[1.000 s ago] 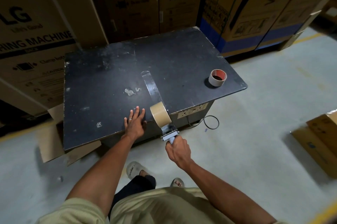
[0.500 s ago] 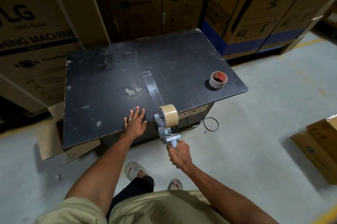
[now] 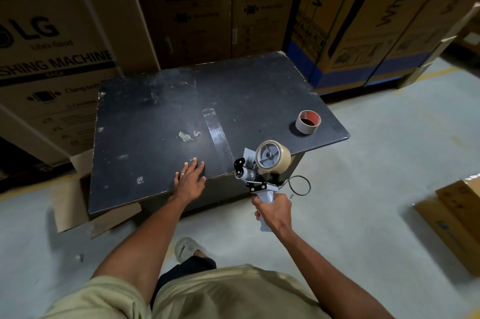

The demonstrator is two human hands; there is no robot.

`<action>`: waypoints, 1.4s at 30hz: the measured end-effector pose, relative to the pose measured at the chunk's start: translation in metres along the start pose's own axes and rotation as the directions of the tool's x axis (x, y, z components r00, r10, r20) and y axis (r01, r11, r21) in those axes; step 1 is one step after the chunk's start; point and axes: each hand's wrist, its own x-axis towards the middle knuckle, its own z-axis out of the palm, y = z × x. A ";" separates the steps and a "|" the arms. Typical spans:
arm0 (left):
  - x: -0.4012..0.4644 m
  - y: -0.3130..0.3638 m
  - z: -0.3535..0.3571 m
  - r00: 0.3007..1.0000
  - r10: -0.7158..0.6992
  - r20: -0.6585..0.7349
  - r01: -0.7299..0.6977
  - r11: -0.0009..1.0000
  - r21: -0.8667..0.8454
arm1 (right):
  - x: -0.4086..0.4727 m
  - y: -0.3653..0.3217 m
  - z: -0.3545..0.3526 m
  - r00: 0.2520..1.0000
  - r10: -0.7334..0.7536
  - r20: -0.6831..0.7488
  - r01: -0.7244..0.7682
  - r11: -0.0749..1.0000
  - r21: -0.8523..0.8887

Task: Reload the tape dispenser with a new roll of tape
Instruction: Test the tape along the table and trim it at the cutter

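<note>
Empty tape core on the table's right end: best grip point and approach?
The empty tape core lies flat, hole up, alone near the edge of the black table. Probably best from above: pinch the rim wall, thumb in the hole, fingers outside. The left hand rests flat; the right hand grips the dispenser.

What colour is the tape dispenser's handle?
Light grey handle, clearest in the head view.

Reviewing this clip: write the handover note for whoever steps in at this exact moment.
Left hand: flat on the black table, near its front edge, holding nothing.
Right hand: grips the tape dispenser handle, off the table edge.
Done: new tape roll sits on the hub; a test strip is stuck to the table.
Left: clear the empty core at the table's right side.
</note>
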 end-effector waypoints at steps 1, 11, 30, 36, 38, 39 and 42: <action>-0.002 0.000 0.001 1.000 -0.003 -0.019 0.003 1.000 -0.007 | 0.003 -0.001 -0.001 1.000 0.000 0.004 0.000 1.000 0.021; -0.006 0.011 -0.011 0.994 -0.052 -0.095 0.042 0.993 -0.111 | 0.019 -0.033 -0.013 0.961 -0.014 0.275 -0.108 0.900 0.423; -0.027 0.112 -0.111 0.738 0.130 -0.662 -0.475 0.796 -0.374 | 0.056 -0.090 -0.014 0.592 -0.167 0.789 -0.602 0.560 0.570; -0.001 0.105 -0.127 0.747 0.214 -0.629 -0.462 0.849 -0.259 | 0.074 -0.108 0.007 0.564 -0.176 0.807 -0.619 0.557 0.554; 0.009 0.101 -0.134 0.740 0.219 -0.636 -0.456 0.858 -0.236 | 0.081 -0.115 0.016 0.555 -0.178 0.812 -0.630 0.547 0.551; 0.015 0.098 -0.139 0.741 0.211 -0.638 -0.451 0.860 -0.240 | 0.086 -0.120 0.021 0.549 -0.178 0.817 -0.635 0.546 0.546; 0.029 0.090 -0.153 0.745 0.188 -0.640 -0.449 0.850 -0.274 | 0.099 -0.132 0.034 0.539 -0.193 0.820 -0.629 0.555 0.545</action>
